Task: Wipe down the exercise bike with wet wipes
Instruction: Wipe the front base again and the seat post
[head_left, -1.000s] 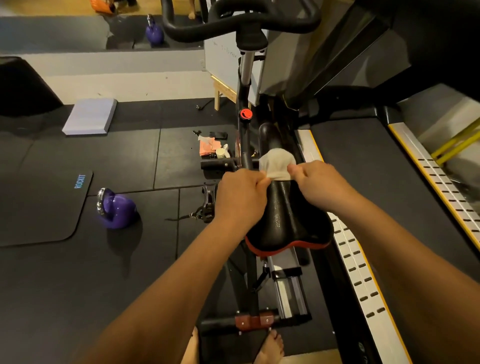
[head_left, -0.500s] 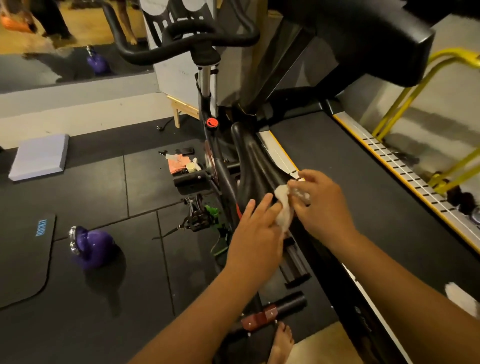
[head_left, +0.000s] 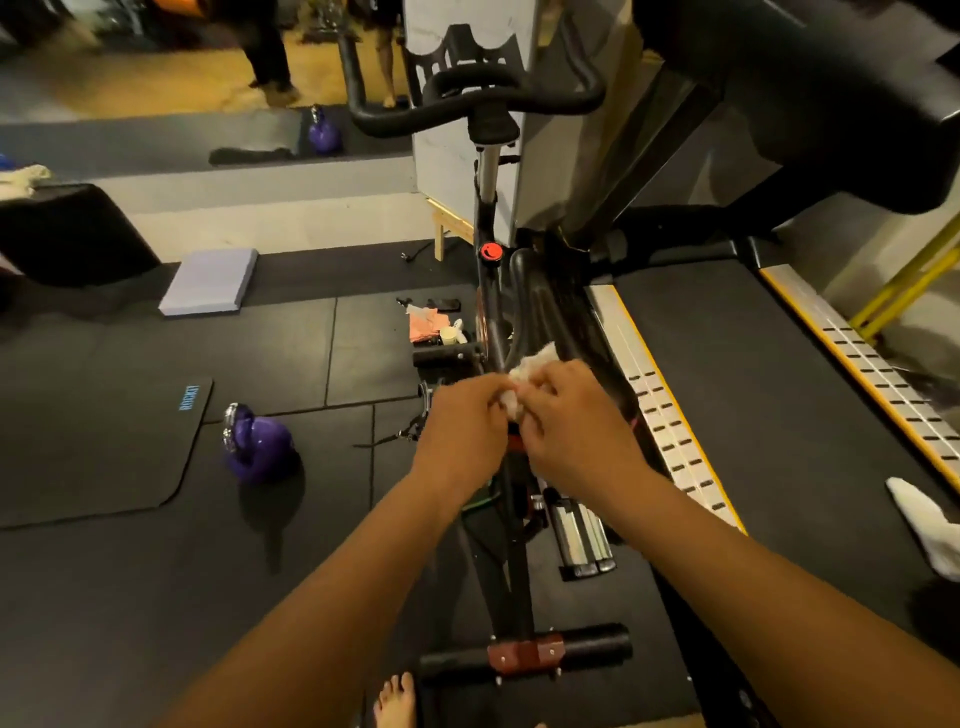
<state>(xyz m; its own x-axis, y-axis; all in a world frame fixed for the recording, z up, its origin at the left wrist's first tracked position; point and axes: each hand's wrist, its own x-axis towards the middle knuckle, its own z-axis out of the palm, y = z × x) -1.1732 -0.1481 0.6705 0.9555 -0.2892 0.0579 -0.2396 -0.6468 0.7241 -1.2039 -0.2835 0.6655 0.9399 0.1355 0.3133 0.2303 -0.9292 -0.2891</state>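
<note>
A black exercise bike (head_left: 506, 571) stands in front of me, its handlebar (head_left: 467, 106) at the top and its rear foot bar near my bare feet. My left hand (head_left: 465, 431) and my right hand (head_left: 574, 426) meet over the bike's frame, and both pinch a crumpled white wet wipe (head_left: 524, 376) between their fingers. The saddle is hidden under my hands. A red knob (head_left: 490, 252) sits on the frame below the handlebar post.
A treadmill (head_left: 769, 415) runs along the bike's right side, with a white cloth (head_left: 930, 530) on its belt. A purple kettlebell (head_left: 257, 449), a dark mat (head_left: 88, 452) and a grey pad (head_left: 210, 280) lie on the left floor. Small items (head_left: 434, 325) lie beside the bike.
The view swung back toward the bike's centre line. Both hands drew closer together and bunched the wipe, which a second ago lay spread over the saddle's nose.
</note>
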